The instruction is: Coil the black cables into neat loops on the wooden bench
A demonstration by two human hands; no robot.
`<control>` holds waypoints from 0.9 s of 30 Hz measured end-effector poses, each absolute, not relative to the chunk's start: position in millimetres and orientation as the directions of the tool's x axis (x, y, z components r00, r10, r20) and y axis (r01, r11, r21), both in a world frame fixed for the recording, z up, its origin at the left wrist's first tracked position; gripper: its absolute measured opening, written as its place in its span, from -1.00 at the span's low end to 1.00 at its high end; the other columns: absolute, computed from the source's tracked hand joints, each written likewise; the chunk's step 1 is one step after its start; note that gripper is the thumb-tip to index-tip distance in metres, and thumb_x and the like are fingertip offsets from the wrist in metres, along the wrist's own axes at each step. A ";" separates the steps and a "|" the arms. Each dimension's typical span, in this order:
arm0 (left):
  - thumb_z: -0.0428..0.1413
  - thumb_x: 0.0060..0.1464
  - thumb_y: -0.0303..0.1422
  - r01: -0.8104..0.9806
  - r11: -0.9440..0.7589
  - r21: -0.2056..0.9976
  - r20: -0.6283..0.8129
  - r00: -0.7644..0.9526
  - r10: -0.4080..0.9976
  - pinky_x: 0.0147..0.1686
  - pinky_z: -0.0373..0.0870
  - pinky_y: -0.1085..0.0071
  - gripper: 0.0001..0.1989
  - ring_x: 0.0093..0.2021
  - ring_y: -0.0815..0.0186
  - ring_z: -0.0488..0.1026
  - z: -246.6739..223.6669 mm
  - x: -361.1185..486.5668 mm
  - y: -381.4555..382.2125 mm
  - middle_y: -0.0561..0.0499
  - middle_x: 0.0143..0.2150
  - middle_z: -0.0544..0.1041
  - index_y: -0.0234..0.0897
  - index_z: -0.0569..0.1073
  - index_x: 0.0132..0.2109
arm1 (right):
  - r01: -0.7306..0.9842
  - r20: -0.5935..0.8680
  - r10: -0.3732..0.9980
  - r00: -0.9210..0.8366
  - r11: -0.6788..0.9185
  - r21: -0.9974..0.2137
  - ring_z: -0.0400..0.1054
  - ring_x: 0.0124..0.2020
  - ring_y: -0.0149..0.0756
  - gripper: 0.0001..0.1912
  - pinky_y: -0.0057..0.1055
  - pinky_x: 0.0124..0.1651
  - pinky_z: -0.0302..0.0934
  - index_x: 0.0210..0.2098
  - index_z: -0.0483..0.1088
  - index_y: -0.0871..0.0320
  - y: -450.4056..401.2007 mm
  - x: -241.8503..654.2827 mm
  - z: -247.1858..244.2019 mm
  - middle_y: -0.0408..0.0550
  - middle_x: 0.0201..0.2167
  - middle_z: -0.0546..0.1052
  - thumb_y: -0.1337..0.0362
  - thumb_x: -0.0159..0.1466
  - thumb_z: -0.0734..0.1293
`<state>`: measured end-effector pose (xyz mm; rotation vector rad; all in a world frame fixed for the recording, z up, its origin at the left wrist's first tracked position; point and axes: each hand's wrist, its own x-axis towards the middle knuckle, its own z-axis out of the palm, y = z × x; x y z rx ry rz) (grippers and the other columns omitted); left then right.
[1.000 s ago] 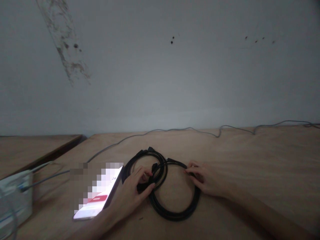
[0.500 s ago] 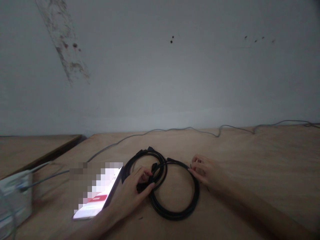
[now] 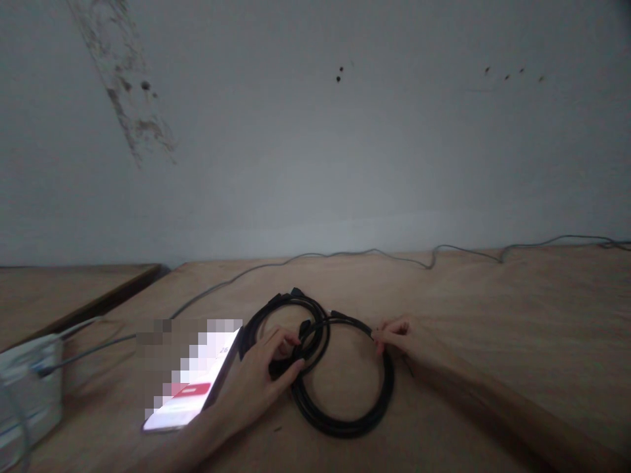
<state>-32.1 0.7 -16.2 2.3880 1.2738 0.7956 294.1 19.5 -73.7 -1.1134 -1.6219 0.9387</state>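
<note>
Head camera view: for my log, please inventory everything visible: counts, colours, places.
table: 1, brown, foreground
second tabletop: 1, brown, left
wall: 1, grey, background
stained patch: 1, brownish, wall's upper left
wall marks: several, dark, upper half
cable coils: 2, black, overlapping, table centre
phone: 1, white-and-red screen, left of cable coils
thin cable: 1+, grey, wall base
unit: 1, white, lower left
scrap: 1, dark, front
strand: 1, dark, right of cable coils
left hand: 1, bare, cable coils' overlap
right hand: 1, bare, cable coils' upper right
</note>
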 end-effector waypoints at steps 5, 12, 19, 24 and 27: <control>0.10 0.24 -0.25 0.649 -0.557 0.519 0.334 0.446 0.831 -0.20 0.39 0.30 -0.81 -0.23 0.24 0.43 -15.1 -31.3 0.5 0.05 -0.22 0.46 -0.16 0.37 -0.03 | 0.344 0.295 0.919 -0.261 0.374 -0.861 0.45 -0.34 -0.27 -0.56 -0.38 -0.30 0.25 -0.45 0.64 0.06 13.3 294.5 -59.0 -0.04 -0.35 0.60 0.02 0.39 0.27; 0.10 0.23 -0.25 0.646 -0.554 0.525 0.330 0.446 0.832 -0.18 0.40 0.30 -0.81 -0.21 0.23 0.45 -17.7 -32.9 2.8 0.04 -0.18 0.48 -0.15 0.38 -0.04 | 0.587 0.430 0.743 -0.513 0.669 -0.457 0.40 -0.31 -0.32 -0.74 -0.38 -0.23 0.25 -0.33 0.55 0.10 -6.2 292.6 -31.7 -0.06 -0.24 0.52 0.20 0.40 0.27; 0.10 0.24 -0.24 0.656 -0.556 0.510 0.334 0.444 0.831 -0.19 0.39 0.30 -0.81 -0.23 0.24 0.44 -18.4 -32.9 3.5 0.05 -0.22 0.46 -0.15 0.37 -0.04 | 0.652 0.535 0.623 -0.571 0.740 -0.165 0.38 -0.21 -0.26 -0.89 -0.35 -0.17 0.27 -0.29 0.46 0.11 6.0 303.6 -43.9 0.02 -0.14 0.48 0.32 0.35 0.29; 0.11 0.22 -0.24 0.656 -0.551 0.516 0.333 0.439 0.835 -0.21 0.38 0.31 -0.81 -0.24 0.24 0.44 -18.3 -32.1 3.3 0.05 -0.20 0.48 -0.16 0.37 -0.04 | 0.714 0.542 0.629 -0.557 0.696 -0.075 0.34 -0.30 -0.29 -0.84 -0.39 -0.26 0.22 -0.35 0.42 0.12 10.4 301.9 -51.7 -0.02 -0.26 0.45 0.32 0.37 0.26; 0.10 0.23 -0.26 0.657 -0.556 0.509 0.332 0.446 0.831 -0.20 0.38 0.31 -0.82 -0.23 0.25 0.44 -18.7 -32.8 3.5 0.05 -0.19 0.48 -0.15 0.36 -0.04 | 0.745 0.560 0.640 -0.527 0.665 -0.060 0.31 -0.35 -0.30 -0.80 -0.39 -0.30 0.18 -0.37 0.41 0.13 9.8 298.7 -54.5 -0.03 -0.30 0.43 0.32 0.39 0.24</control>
